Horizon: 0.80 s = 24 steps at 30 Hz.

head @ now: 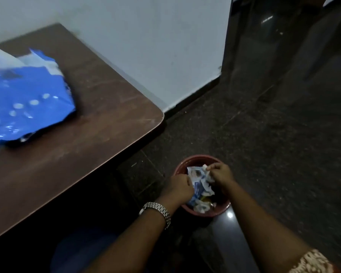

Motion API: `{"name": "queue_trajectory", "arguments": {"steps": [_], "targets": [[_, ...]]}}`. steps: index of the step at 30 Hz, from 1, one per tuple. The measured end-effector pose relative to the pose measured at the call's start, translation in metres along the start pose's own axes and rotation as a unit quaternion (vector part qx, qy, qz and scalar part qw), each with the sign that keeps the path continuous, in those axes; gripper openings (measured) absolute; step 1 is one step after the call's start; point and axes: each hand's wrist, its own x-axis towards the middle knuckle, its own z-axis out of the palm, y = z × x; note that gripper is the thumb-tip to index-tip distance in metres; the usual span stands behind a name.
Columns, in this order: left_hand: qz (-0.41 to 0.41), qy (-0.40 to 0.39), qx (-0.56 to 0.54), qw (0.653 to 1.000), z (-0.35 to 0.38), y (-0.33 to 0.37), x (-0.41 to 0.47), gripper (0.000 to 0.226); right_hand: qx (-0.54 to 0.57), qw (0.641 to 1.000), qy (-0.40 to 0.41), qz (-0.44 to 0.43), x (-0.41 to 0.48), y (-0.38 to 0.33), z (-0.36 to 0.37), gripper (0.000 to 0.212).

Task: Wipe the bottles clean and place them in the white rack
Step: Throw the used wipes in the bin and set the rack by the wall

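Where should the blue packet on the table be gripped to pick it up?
Likely the blue packet by its right-hand edge, coming in from the right over the bare table. It lies flat with that edge free and fairly straight; its far end is torn open and loose.

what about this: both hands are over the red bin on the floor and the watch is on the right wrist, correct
Not quite. The head view shows the watch on the left wrist. The rest holds: the left hand and right hand are both over the red bin on the floor.
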Motion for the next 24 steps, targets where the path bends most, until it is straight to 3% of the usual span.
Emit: {"name": "queue_trajectory", "arguments": {"steps": [12,18,24], "targets": [[-0.072,-0.059,0.002,0.996,0.063,-0.048,0.066,0.016,-0.135,0.986,-0.031,0.097,0.045,0.121,0.048,0.024],[-0.074,-0.068,0.022,0.995,0.071,-0.061,0.075,0.013,-0.245,0.963,-0.083,0.08,0.051,0.14,0.047,0.033],[-0.089,-0.068,0.011,0.994,0.072,-0.07,0.072,0.014,-0.231,0.967,-0.058,0.084,0.051,0.144,0.055,0.029]]}}
